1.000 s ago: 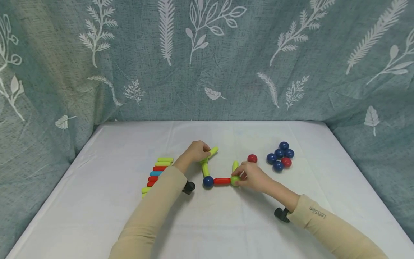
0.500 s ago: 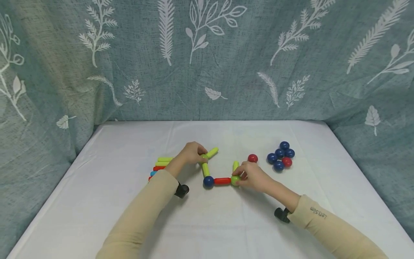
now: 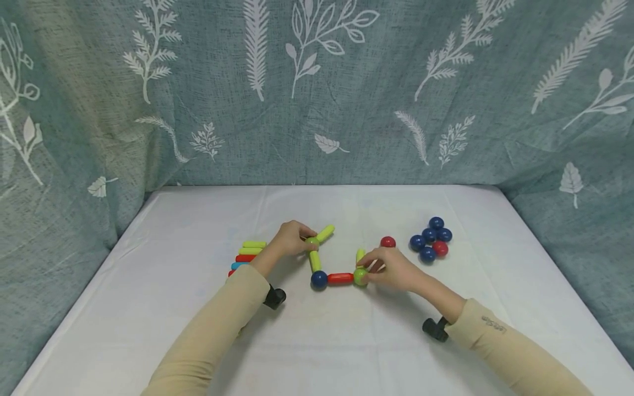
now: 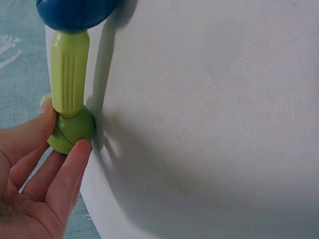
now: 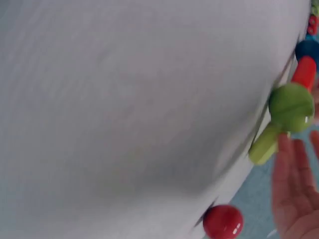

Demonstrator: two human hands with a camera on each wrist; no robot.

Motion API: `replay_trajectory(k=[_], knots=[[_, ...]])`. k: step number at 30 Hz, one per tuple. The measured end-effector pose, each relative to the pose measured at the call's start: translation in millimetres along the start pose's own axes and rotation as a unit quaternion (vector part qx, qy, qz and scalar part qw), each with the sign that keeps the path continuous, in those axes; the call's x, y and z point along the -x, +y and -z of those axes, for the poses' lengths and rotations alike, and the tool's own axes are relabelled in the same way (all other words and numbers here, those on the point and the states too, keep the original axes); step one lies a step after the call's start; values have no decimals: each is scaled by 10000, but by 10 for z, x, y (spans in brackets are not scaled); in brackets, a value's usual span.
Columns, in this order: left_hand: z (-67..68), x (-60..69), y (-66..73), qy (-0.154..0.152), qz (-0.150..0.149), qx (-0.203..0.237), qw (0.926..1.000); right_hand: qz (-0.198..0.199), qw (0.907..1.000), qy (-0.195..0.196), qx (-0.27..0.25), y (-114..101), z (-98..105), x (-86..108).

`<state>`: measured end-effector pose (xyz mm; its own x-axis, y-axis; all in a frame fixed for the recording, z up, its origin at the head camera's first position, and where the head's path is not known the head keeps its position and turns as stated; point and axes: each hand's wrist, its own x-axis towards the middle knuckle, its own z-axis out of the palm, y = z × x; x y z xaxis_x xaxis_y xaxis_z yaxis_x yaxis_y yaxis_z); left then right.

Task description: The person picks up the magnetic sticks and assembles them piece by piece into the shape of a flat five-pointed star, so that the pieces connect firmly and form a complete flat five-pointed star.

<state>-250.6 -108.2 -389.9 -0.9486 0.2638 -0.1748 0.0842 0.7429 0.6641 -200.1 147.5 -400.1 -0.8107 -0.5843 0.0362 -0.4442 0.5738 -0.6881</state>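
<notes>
On the white table lies a joined chain of magnetic balls and rods. My left hand [image 3: 292,238] pinches a green ball [image 4: 74,130] at the chain's far left corner between thumb and fingers. From that ball one yellow-green rod [image 3: 325,233] points away to the right, and another [image 4: 70,74] runs down to a blue ball [image 3: 319,280]. A red rod [image 3: 340,278] links the blue ball to a second green ball [image 5: 291,107]. My right hand [image 3: 392,268] holds this second ball with thumb and fingertips. A short yellow-green rod [image 5: 264,144] extends from it, partly behind the fingers.
A loose red ball [image 3: 388,242] lies just beyond my right hand. Farther right sits a cluster of several blue balls [image 3: 417,242] and a red ball [image 3: 440,248]. Left of the chain, a row of coloured rods [image 3: 246,258] is partly covered by my left forearm.
My left hand has drawn back slightly to the left, baring more of the far green ball between its fingertips. The right hand stays at its ball, almost unmoved.
</notes>
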Motion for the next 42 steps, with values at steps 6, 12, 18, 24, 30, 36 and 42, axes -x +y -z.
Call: replay_trajectory(k=[6, 12, 18, 24, 30, 36, 42], knots=[[-5, 9, 8, -36, -15, -31, 10000, -75, 9938, 1065, -303, 45, 179, -6], [-8, 6, 23, -20, 137, -18, 9999, -657, 9875, 1429, -137, 153, 301, -58], [-27, 0, 24, -4, 151, -26, 9999, -1096, 9845, 1364, 120, 250, 320, -100], [-12, 12, 29, 13, 108, -62, 9999, -1512, 9815, 1132, 305, 291, 291, -179], [-5, 40, 41, -80, 46, -39, 9999, -1759, 9786, 1038, 263, 289, 238, -261], [-21, 61, 45, -120, -16, -52, 9999, -1791, 9800, 846, 204, 229, 215, -413], [-80, 78, 70, -287, -101, -23, 9995, -1754, 9815, 765, -65, 169, 208, -580]])
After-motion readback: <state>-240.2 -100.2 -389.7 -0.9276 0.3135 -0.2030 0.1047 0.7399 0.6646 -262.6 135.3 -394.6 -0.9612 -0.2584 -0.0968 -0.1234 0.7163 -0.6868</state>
